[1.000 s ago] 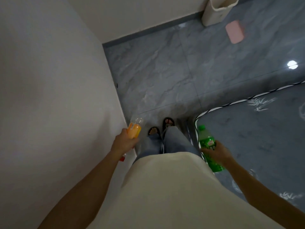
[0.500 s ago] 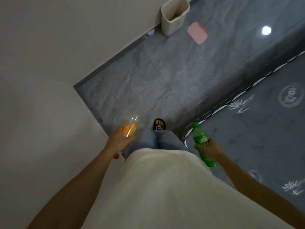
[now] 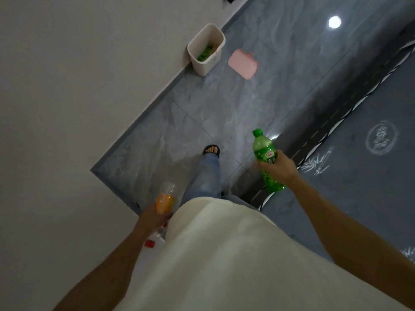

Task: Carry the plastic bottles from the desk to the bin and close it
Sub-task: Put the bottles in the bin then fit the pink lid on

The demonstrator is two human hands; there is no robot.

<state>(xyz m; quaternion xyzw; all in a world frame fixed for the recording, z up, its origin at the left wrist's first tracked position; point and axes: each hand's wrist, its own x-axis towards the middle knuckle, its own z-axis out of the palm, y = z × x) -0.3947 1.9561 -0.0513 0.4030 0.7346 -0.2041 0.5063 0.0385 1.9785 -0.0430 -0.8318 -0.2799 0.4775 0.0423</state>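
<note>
My left hand [image 3: 152, 218] grips a clear bottle with an orange label [image 3: 166, 199], held upside down so its red cap [image 3: 149, 243] points down below the hand. My right hand [image 3: 280, 166] grips a green bottle [image 3: 265, 153] upright, green cap on top. Ahead on the floor by the wall stands an open cream bin [image 3: 206, 49] with something green inside. Its pink lid [image 3: 243, 63] lies flat on the tiles just right of the bin.
A white wall [image 3: 67, 108] runs along my left with a corner jutting out near my left hand. A dark grey mat with white bamboo prints [image 3: 359, 153] covers the floor on the right. My foot in a black sandal [image 3: 211, 150] steps on the grey marble tiles.
I have walked forward; the bin and pink lid are closer and lower in view. My right hand has lifted the green bottle forward. A leg has stepped ahead.
</note>
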